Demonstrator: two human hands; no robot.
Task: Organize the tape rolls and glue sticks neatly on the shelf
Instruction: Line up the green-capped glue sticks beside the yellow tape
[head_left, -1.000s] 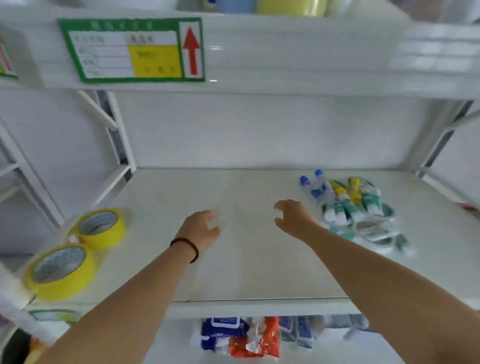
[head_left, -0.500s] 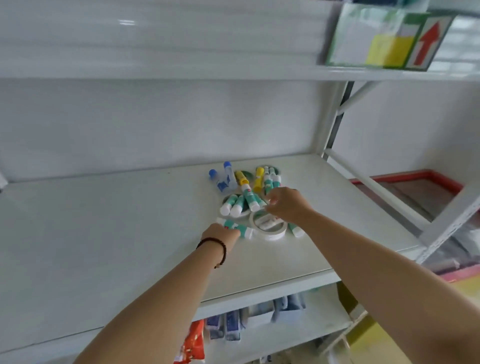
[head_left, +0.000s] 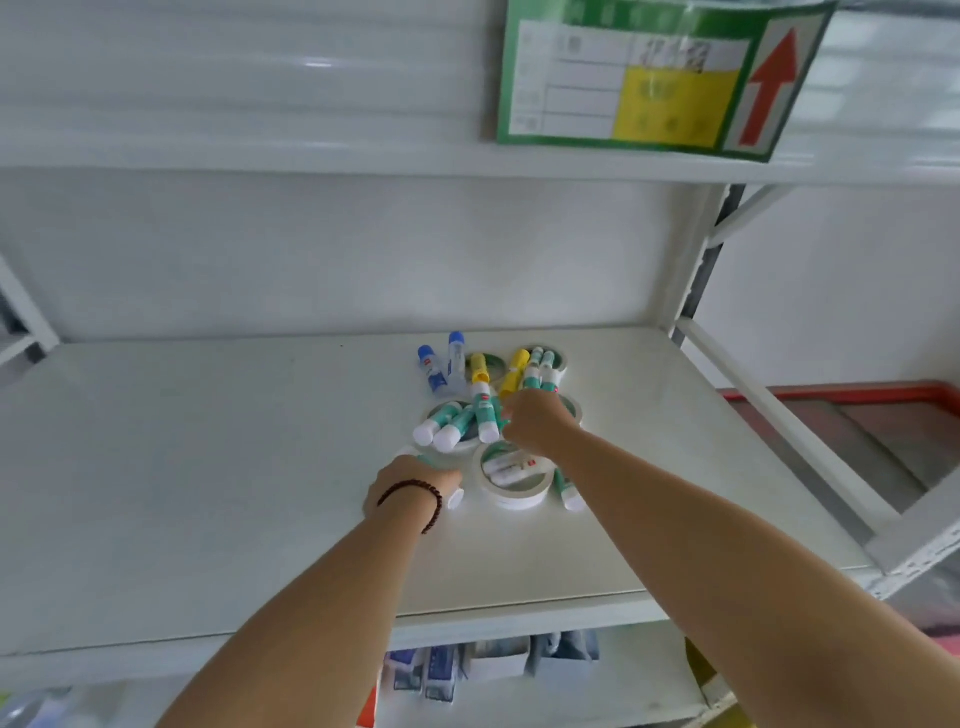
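A heap of glue sticks (head_left: 447, 423) and tape rolls lies at the back right of the white shelf (head_left: 208, 493). Green-and-white sticks, two yellow sticks (head_left: 517, 371) and two blue-capped ones (head_left: 432, 366) rest across thin white rolls. A white tape roll (head_left: 511, 501) in front has a stick lying inside it. My left hand (head_left: 410, 488), with a dark bead bracelet, is closed over a green-and-white stick whose white cap (head_left: 456, 498) pokes out. My right hand (head_left: 537, 426) pinches a green-and-white stick (head_left: 488, 421) in the middle of the heap.
Overhead, the upper shelf edge carries a green label with a red arrow (head_left: 660, 78). A grey upright and white brace (head_left: 701, 270) bound the shelf on the right, with a red-edged surface (head_left: 857, 410) beyond. Packages (head_left: 467, 670) sit on the shelf below.
The view has swung right, away from the yellow tape rolls. Both hands have reached into the heap; the left hand has closed over a stick at its front edge.
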